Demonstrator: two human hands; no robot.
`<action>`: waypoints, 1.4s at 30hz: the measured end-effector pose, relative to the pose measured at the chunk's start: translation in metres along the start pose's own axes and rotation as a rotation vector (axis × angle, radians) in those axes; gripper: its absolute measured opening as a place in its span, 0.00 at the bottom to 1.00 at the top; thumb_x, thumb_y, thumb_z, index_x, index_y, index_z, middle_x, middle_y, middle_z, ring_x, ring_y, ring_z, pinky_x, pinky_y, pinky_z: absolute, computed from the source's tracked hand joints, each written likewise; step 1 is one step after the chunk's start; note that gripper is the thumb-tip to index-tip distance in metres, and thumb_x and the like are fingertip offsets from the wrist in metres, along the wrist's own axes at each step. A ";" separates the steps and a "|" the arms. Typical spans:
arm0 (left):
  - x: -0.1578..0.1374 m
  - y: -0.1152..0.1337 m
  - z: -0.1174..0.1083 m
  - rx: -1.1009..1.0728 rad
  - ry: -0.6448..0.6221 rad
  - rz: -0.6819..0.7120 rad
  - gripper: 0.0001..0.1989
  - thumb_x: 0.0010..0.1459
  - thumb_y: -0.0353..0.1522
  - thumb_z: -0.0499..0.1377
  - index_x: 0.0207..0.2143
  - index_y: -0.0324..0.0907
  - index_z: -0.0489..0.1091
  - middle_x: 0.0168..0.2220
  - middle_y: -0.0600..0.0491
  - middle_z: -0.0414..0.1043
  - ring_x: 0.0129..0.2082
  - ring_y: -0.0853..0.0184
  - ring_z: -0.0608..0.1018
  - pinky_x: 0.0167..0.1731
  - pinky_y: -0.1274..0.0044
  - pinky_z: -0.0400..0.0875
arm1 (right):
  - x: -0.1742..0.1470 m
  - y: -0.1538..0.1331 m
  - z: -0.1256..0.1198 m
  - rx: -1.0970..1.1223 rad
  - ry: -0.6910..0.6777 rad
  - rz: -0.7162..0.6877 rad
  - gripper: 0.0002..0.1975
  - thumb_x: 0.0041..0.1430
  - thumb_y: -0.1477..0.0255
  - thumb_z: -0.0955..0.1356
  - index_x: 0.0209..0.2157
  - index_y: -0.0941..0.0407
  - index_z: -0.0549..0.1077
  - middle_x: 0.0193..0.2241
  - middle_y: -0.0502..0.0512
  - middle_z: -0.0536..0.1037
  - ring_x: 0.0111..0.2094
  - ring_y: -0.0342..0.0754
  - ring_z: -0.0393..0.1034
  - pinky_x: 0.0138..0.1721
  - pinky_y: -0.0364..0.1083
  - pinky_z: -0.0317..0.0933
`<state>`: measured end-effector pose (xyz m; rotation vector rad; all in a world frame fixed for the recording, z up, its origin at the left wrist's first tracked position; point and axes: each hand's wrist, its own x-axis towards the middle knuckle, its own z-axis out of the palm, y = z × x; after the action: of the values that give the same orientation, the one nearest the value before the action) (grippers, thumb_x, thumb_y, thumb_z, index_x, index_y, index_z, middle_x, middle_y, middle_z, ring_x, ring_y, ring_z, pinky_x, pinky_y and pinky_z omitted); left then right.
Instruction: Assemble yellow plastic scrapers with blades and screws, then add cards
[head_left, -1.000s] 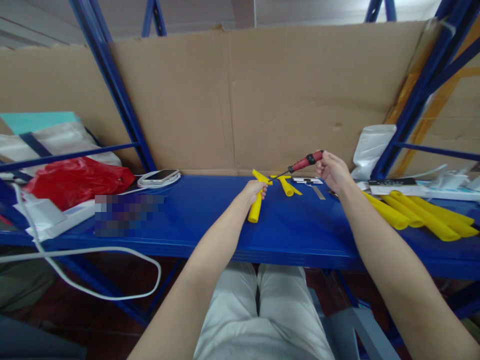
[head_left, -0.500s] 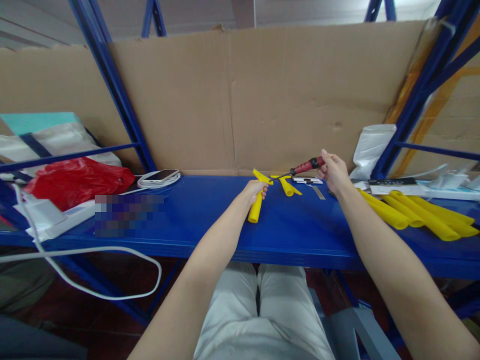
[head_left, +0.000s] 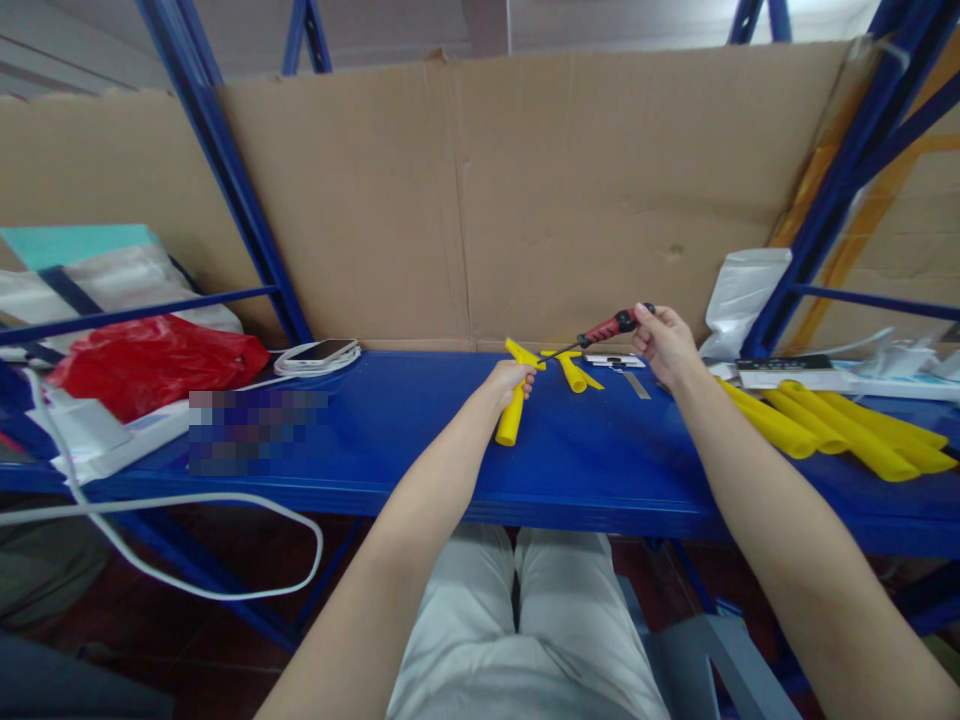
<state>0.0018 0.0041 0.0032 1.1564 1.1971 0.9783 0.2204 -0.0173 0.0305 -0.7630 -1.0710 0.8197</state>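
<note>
My left hand (head_left: 513, 380) is wrapped round a yellow plastic piece with a tubular handle (head_left: 509, 424), holding it on the blue shelf. In my right hand (head_left: 666, 345) is a screwdriver (head_left: 604, 330) with a red and black handle, gripped by the handle's end. Its thin shaft slants down to the left and meets the top of the yellow piece beside my left fingers; the exact contact is too small to tell. Just right of it lies a second yellow piece (head_left: 574, 375). A small metal strip (head_left: 637, 385) and a white-and-black item (head_left: 615, 361) rest close by.
Several yellow tubes (head_left: 840, 435) lie on the right of the blue shelf (head_left: 420, 440), by a white power strip (head_left: 892, 380). On the left are a red plastic bag (head_left: 157, 365), a phone on a coiled cable (head_left: 319, 355) and a looping white cord (head_left: 315, 560). Cardboard (head_left: 570, 200) stands behind.
My right hand has shifted slightly at the end of the screwdriver's handle, and its fingers look somewhat looser. The left hand and the yellow piece have stayed in place.
</note>
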 end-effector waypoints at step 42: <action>-0.001 -0.002 0.001 -0.107 0.022 0.062 0.10 0.55 0.20 0.51 0.24 0.39 0.59 0.12 0.62 0.55 0.09 0.80 0.57 0.14 0.83 0.50 | -0.027 0.017 0.016 -0.856 -0.675 0.450 0.18 0.39 0.66 0.75 0.30 0.56 0.67 0.19 0.47 0.72 0.16 0.37 0.61 0.15 0.37 0.54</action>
<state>0.0029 0.0028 0.0016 1.1062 1.1187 1.0918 0.1947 -0.0298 0.0093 -1.5462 -1.9486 1.0319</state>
